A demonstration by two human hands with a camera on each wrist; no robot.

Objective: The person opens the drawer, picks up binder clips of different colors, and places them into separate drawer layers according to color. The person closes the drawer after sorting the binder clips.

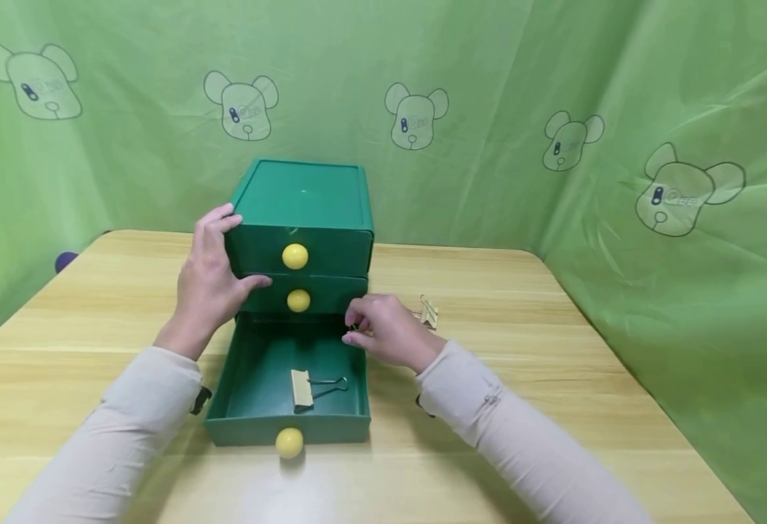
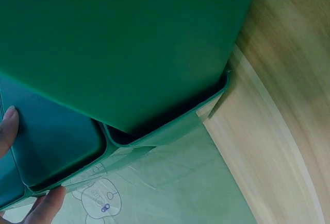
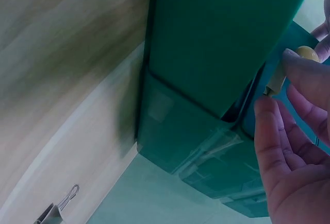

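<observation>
A green cabinet point(image 1: 301, 193) has three drawers with yellow ball knobs; the bottom drawer point(image 1: 246, 389) is pulled out. In it lies a pale yellow binder clip point(image 1: 301, 391), wire handles toward the right. My left hand point(image 1: 209, 280) holds the cabinet's left front corner, thumb across the middle drawer's front, fingers along the side and upper edge. At the open drawer's right rear, my right hand point(image 1: 390, 327) pinches another binder clip point(image 3: 277, 80) between thumb and fingers. That clip is mostly covered by the fingers in the head view.
Another binder clip point(image 1: 428, 313) lies on the wooden table point(image 1: 521, 349), right of the cabinet and just beyond my right hand. Green sheeting point(image 1: 475, 182) printed with bear heads hangs behind and at the sides. A purple round thing point(image 1: 65, 261) shows past the left table edge.
</observation>
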